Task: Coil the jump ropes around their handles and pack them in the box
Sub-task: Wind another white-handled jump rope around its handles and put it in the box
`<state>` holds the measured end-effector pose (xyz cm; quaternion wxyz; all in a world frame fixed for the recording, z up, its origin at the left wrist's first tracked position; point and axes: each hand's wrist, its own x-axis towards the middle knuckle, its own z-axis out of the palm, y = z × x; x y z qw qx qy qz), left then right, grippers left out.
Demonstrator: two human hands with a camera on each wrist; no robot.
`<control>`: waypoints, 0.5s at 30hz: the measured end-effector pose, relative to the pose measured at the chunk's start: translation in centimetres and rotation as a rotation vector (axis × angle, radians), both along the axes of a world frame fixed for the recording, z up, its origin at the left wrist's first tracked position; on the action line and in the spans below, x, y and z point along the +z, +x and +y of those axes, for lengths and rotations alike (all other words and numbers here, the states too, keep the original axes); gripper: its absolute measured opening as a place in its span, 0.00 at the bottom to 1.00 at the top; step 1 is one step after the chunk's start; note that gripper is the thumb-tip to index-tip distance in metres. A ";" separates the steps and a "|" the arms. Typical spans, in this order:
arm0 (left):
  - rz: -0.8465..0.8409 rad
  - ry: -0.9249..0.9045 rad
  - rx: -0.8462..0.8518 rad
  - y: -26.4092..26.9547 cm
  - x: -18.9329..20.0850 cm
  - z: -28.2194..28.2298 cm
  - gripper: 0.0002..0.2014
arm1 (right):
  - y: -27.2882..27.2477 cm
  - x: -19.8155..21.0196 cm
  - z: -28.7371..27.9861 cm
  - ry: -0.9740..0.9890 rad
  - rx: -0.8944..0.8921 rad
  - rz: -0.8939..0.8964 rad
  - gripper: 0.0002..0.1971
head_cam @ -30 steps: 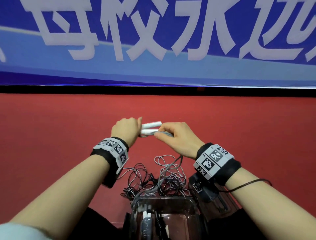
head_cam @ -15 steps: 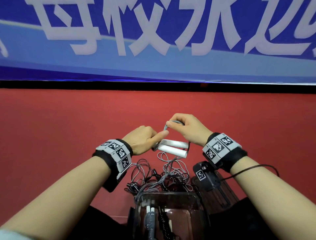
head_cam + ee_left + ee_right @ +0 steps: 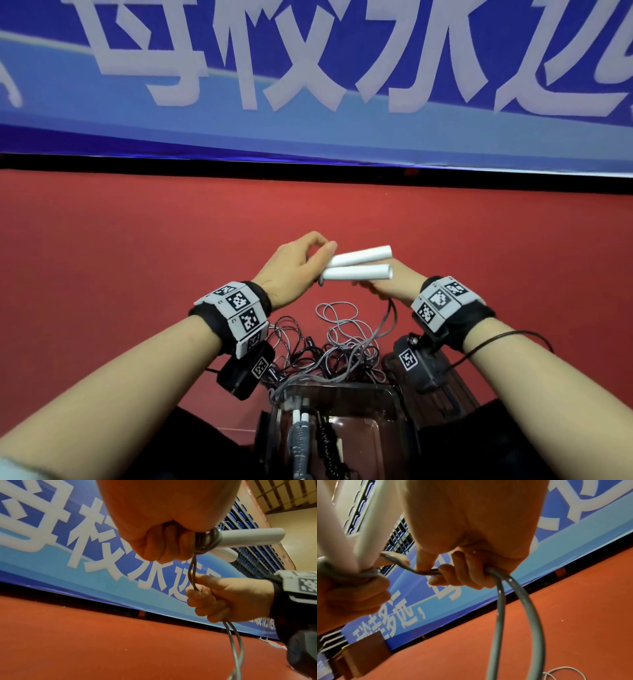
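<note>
Nearest us, the box (image 3: 390, 394) (cut off below) holds coiled ropes. Beyond it lies a loose tangle (image 3: 342, 342). The left hand (image 3: 291, 270) grips the white handles (image 3: 356, 265), now raised and level; the right hand (image 3: 390, 287), above them earlier, has dropped beneath, fingers curled on the grey rope (image 3: 193, 574). Red floor (image 3: 137, 257), blue banner (image 3: 308, 130) behind.

A red floor (image 3: 137, 274) stretched beyond the fingers to a blue banner (image 3: 308, 137) with large white characters, a black strip (image 3: 308, 171) running along its foot. Above the fingers and to their right, the left wrist view caught tiers of blue seats (image 3: 248, 520) behind a dark railing, with a pale beige wall (image 3: 295, 524) alongside.
</note>
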<state>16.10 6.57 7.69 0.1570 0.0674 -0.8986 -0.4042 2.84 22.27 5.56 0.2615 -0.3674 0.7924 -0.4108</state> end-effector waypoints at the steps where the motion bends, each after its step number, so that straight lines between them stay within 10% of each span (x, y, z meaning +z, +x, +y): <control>1: 0.015 0.020 0.023 -0.1 -0.1 -0.2 0.11 | 0.5 -0.2 -0.3 -0.008 -0.007 -0.027 0.16; 15: 0.071 0.371 0.386 -2.1 0.0 -1.4 0.26 | 3.1 -0.1 -1.0 -0.075 0.005 -0.087 0.17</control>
